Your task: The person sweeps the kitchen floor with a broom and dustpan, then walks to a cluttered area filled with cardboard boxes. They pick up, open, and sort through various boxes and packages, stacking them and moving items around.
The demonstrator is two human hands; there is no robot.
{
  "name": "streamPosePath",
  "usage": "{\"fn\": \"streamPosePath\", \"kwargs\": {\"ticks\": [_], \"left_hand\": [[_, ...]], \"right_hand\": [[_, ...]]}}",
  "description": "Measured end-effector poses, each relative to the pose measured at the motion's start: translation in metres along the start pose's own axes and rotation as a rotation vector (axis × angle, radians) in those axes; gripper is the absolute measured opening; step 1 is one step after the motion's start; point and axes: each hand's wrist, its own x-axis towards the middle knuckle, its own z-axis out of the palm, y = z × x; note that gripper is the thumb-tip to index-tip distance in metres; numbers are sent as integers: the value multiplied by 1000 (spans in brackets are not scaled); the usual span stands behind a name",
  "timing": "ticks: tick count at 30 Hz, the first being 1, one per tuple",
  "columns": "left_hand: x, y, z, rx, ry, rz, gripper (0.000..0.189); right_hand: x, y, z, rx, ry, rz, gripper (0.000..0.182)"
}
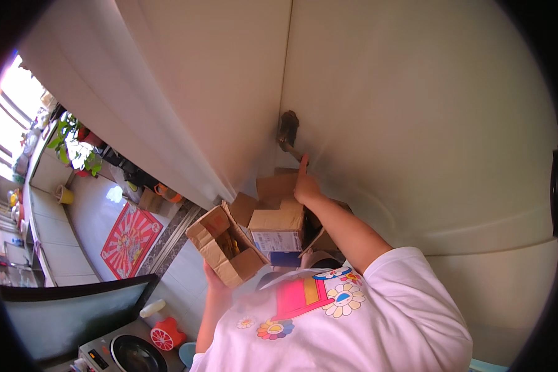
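Note:
An opened cardboard box [225, 246] is tilted in front of my left side, its flaps spread. From below, my left hand [214, 279] grips it. Inside lie some yellowish and dark things [229, 245] too small to identify. My right hand [308, 187] reaches up to the wall corner with its index finger extended. That fingertip meets the wooden handle of a dark brush-like thing [288, 126] in the corner; whether the other fingers hold the handle is hidden. Beneath my right arm, another cardboard box [277, 223] bears a printed label, with open cardboard flaps [275, 187] behind it.
Pale panels [376, 116] form a corner ahead. At left, a doorway sill [179, 232] leads to a red patterned mat [132, 239], potted plants [76, 144] and a counter. A black pan [137, 354] sits lower left, near a red fruit-patterned thing [166, 333].

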Motion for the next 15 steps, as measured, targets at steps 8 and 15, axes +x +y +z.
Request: {"fn": "streamPosePath", "kwargs": {"ticks": [8,15], "left_hand": [[25,-1,-4,-98,-99,-71,78],[56,-6,19,-13,-119,-249,87]], "right_hand": [[53,17,41,66,63,-18,96],[105,60,-24,30,83,-5,102]]}}
